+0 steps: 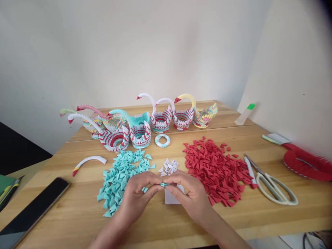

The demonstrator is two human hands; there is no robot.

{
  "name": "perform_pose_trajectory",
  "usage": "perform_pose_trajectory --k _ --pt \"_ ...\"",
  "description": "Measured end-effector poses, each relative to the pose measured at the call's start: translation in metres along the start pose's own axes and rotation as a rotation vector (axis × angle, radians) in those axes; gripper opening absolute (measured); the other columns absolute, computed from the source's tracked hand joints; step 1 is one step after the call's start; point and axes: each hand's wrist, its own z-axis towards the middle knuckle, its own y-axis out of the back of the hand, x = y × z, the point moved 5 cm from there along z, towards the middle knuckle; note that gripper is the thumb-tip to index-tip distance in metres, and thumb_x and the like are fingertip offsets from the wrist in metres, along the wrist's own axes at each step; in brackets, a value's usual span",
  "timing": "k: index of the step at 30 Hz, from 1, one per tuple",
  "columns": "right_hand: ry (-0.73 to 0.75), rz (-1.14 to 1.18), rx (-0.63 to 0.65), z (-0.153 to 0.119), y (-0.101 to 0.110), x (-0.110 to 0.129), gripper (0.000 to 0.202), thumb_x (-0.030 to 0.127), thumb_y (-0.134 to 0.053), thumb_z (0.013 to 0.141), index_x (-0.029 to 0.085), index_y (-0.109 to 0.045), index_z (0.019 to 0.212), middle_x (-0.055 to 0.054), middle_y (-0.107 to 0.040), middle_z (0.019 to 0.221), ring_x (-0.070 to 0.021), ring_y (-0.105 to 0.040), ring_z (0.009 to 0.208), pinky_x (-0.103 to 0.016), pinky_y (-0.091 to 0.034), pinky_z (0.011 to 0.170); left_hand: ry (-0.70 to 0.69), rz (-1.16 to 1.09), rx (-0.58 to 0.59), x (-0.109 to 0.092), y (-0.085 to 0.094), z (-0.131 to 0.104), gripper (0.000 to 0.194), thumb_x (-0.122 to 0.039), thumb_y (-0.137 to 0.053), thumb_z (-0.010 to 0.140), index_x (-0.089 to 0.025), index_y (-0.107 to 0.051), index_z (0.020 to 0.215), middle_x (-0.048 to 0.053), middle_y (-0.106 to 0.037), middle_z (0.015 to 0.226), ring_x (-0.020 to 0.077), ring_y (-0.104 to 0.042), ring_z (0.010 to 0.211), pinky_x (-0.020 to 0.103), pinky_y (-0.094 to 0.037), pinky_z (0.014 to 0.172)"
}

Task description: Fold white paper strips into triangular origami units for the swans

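Note:
Between my fingertips is a small teal folded paper piece (164,184), partly hidden by the fingers. My left hand (140,190) pinches it from the left, and my right hand (188,190) pinches it from the right. Beside my left hand spreads a heap of teal folded paper triangles (116,181). To the right of my right hand lies a larger heap of red paper triangles (215,166). A few white paper triangles (169,166) sit just beyond the fingers. Under my right hand's fingers, a white paper square (172,197) shows in part.
Several folded paper swans (140,135) stand at the back, with a teal-and-white paper ring (162,140) before them. Left are a white curved swan neck (89,162) and a phone (36,211). Right lie scissors (275,186), a glue bottle (245,114) and a red brush (306,160).

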Motion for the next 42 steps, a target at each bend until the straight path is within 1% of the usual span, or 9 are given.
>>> perform_pose_trajectory --k 5,11,16,20,23,25,28,36,42 --pt "0.124 -0.093 0.040 0.002 0.000 0.003 0.013 0.031 -0.060 0.095 0.022 -0.068 0.099 -0.005 -0.073 0.086 -0.0181 -0.068 0.079 -0.029 -0.053 0.070 -0.119 0.119 -0.002 -0.005 -0.001 0.001 0.009 -0.026 -0.064 0.091 -0.021 -0.070 0.087 0.004 -0.076 0.076 0.0176 -0.070 0.070 0.031 -0.054 0.070" --pt "0.192 -0.178 0.046 0.000 -0.002 0.006 0.005 0.020 -0.060 0.094 0.019 -0.064 0.091 -0.004 -0.068 0.080 -0.0167 -0.062 0.074 -0.028 -0.047 0.068 -0.146 0.158 0.056 -0.005 -0.006 0.000 0.005 -0.017 -0.064 0.090 -0.019 -0.068 0.087 0.002 -0.074 0.076 0.0155 -0.067 0.071 0.030 -0.050 0.076" --pt "0.306 -0.308 0.110 0.003 -0.004 0.012 0.018 0.021 -0.049 0.099 0.018 -0.058 0.083 -0.003 -0.062 0.071 -0.0168 -0.052 0.067 -0.030 -0.039 0.064 -0.091 0.117 0.069 -0.005 -0.009 -0.002 0.013 -0.015 -0.063 0.088 -0.018 -0.061 0.076 0.000 -0.069 0.070 0.0151 -0.064 0.070 0.029 -0.049 0.075" --pt "0.188 -0.155 0.180 0.010 -0.005 0.001 0.026 0.026 -0.042 0.102 0.019 -0.058 0.083 -0.002 -0.059 0.073 -0.0163 -0.054 0.070 -0.029 -0.040 0.066 0.011 0.050 0.018 0.000 -0.008 -0.003 0.013 -0.018 -0.065 0.088 -0.018 -0.061 0.075 0.001 -0.069 0.072 0.0150 -0.064 0.072 0.026 -0.049 0.069" --pt "0.088 -0.004 0.166 0.011 -0.004 -0.011 0.026 0.034 -0.040 0.103 0.020 -0.061 0.096 -0.003 -0.062 0.082 -0.0161 -0.058 0.076 -0.028 -0.044 0.069 0.139 -0.064 -0.037 0.009 -0.006 -0.005 0.012 -0.023 -0.067 0.088 -0.018 -0.064 0.077 0.001 -0.070 0.072 0.0135 -0.065 0.069 0.023 -0.050 0.067" --pt "0.089 -0.016 0.135 0.009 -0.003 -0.015 0.025 0.040 -0.046 0.101 0.020 -0.062 0.100 -0.003 -0.064 0.083 -0.0166 -0.059 0.075 -0.028 -0.045 0.068 0.205 -0.125 -0.066 0.015 -0.006 -0.006 0.012 -0.025 -0.067 0.088 -0.018 -0.067 0.079 0.001 -0.071 0.073 0.0134 -0.066 0.069 0.023 -0.051 0.067" --pt "0.144 -0.071 0.100 0.007 -0.003 -0.016 0.015 0.032 -0.053 0.098 0.020 -0.063 0.097 -0.003 -0.066 0.079 -0.0164 -0.059 0.073 -0.028 -0.045 0.067 0.229 -0.145 -0.064 0.018 -0.007 -0.006 0.011 -0.025 -0.067 0.088 -0.018 -0.070 0.080 0.001 -0.071 0.072 0.0133 -0.066 0.069 0.023 -0.051 0.068" --pt "0.217 -0.138 0.098 0.004 0.001 -0.011 0.011 0.015 -0.054 0.095 0.020 -0.060 0.088 -0.002 -0.064 0.073 -0.0155 -0.056 0.067 -0.028 -0.042 0.062 0.147 -0.015 0.005 0.013 -0.013 -0.003 0.015 -0.028 -0.067 0.088 -0.017 -0.068 0.078 0.004 -0.071 0.072 0.0152 -0.065 0.069 0.025 -0.049 0.068" --pt "0.272 -0.158 0.170 -0.003 0.000 -0.012 0.013 0.009 -0.050 0.091 0.020 -0.056 0.087 -0.001 -0.058 0.069 -0.0156 -0.052 0.063 -0.028 -0.040 0.058 -0.025 0.020 0.098 0.001 -0.018 -0.003 0.021 -0.022 -0.055 0.094 -0.016 -0.062 0.075 0.002 -0.067 0.065 0.0138 -0.061 0.065 0.032 -0.048 0.084"
